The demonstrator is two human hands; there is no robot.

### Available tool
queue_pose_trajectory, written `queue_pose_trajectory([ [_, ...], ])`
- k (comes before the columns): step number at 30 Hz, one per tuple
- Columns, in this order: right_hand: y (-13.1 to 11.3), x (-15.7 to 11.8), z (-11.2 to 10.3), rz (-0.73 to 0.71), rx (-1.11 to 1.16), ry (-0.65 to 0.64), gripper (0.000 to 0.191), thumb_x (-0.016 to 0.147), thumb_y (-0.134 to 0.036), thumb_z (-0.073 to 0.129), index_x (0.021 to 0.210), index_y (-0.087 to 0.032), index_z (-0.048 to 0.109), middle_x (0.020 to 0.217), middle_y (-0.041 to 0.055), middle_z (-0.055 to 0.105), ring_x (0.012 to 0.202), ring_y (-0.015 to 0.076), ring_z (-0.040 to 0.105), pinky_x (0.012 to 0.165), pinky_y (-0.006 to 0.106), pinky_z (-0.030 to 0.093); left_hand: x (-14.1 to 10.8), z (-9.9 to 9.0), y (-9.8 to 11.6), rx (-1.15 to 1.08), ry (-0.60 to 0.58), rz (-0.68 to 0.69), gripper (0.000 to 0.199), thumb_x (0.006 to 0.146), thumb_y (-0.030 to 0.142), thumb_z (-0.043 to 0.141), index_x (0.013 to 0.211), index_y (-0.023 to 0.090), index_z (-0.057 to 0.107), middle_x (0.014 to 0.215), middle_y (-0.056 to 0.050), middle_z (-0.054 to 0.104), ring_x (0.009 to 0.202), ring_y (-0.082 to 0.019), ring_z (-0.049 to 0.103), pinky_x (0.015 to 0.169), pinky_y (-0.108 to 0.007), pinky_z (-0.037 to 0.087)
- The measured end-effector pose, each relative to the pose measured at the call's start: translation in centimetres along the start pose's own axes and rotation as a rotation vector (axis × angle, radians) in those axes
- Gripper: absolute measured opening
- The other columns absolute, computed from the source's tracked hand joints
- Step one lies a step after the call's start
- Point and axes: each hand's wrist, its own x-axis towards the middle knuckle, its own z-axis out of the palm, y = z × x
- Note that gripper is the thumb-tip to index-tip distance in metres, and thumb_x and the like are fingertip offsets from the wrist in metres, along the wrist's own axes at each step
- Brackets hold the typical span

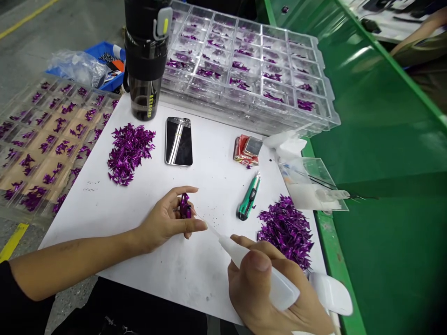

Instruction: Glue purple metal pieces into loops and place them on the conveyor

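Purple piece (185,205) upright between the fingers and thumb of the left hand (167,218), above the white work surface (139,204). Left hand curled, narrow hold. Right hand (265,284) closed round a white squeeze bottle (258,270), thumb on top; its thin tip points at the piece from the right side. Whether tip touches piece: cannot tell.

Nearby: green cutter (248,197) lying beyond the bottle tip, a small red box (246,151) just past it, a dark metallic block on top. Heap of purple slivers (286,230) just beyond the right hand; second heap (129,153) beyond the left forearm. Phone (179,141) flat, screen up, beside that second heap. Tall dark drink bottle (145,60) upright behind it.

Farther out: clear compartment boxes (244,70) at the far edge, purple bits in the cells. More compartment trays (52,135) at left, lower than the surface. Blue bin (111,81) past them, clear plastic bag (78,67) at it. Green panel (384,163) along the right.
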Motion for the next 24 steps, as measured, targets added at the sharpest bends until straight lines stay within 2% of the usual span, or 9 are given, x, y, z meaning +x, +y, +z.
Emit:
queue_pose_trajectory([
  [5, -0.4, -0.1, 0.0, 0.000, -0.088, 0.045, 0.032, 0.096, -0.025, 0.071, 0.069, -0.025, 0.053, 0.055, -0.0028, 0.052, 0.049, 0.0166, 0.056, 0.046, 0.033, 0.049, 0.0, -0.1, 0.0, -0.006, 0.002, -0.003, 0.074, 0.065, 0.025, 0.100, 0.128, 0.026, 0.060, 0.093, 0.003, 0.058, 0.065, -0.009, 0.056, 0.063, -0.031, 0.048],
  [9, -0.6, -0.4, 0.0, 0.036, -0.093, 0.036, 0.022, 0.096, -0.022, 0.069, 0.076, -0.023, 0.063, 0.062, -0.0006, 0.061, 0.046, 0.0142, 0.053, 0.041, 0.031, 0.042, 0.0, -0.2, -0.1, -0.006, -0.004, -0.002, 0.070, 0.070, 0.028, 0.098, 0.128, 0.026, 0.060, 0.094, 0.002, 0.058, 0.067, -0.009, 0.055, 0.064, -0.031, 0.048],
  [16, -0.3, -0.3, -1.0, 0.064, -0.086, -0.044, 0.012, 0.095, -0.023, 0.072, 0.084, -0.021, 0.069, 0.064, -0.0003, 0.064, 0.046, 0.0140, 0.054, 0.041, 0.029, 0.042, -0.1, -0.2, -0.1, -0.010, -0.001, -0.007, 0.071, 0.068, 0.027, 0.098, 0.129, 0.026, 0.060, 0.094, 0.003, 0.058, 0.068, -0.009, 0.055, 0.063, -0.029, 0.049],
  [21, -0.1, -0.6, -0.7, 0.030, -0.020, -0.033, 0.022, 0.092, -0.020, 0.074, 0.074, -0.021, 0.063, 0.063, -0.0020, 0.061, 0.046, 0.0119, 0.052, 0.041, 0.028, 0.042, -0.1, -0.2, -0.1, -0.006, 0.001, -0.012, 0.070, 0.069, 0.021, 0.097, 0.128, 0.027, 0.060, 0.093, 0.004, 0.059, 0.067, -0.008, 0.056, 0.063, -0.028, 0.049],
  [24, -0.3, 0.1, 0.0, 0.114, 0.063, 0.045, 0.036, 0.093, -0.031, 0.076, 0.066, -0.024, 0.053, 0.056, -0.0042, 0.052, 0.044, 0.0123, 0.049, 0.042, 0.029, 0.044, -0.2, -0.2, -0.1, 0.002, -0.005, -0.008, 0.068, 0.071, 0.020, 0.096, 0.128, 0.027, 0.060, 0.093, 0.005, 0.059, 0.065, -0.007, 0.055, 0.063, -0.027, 0.049],
])
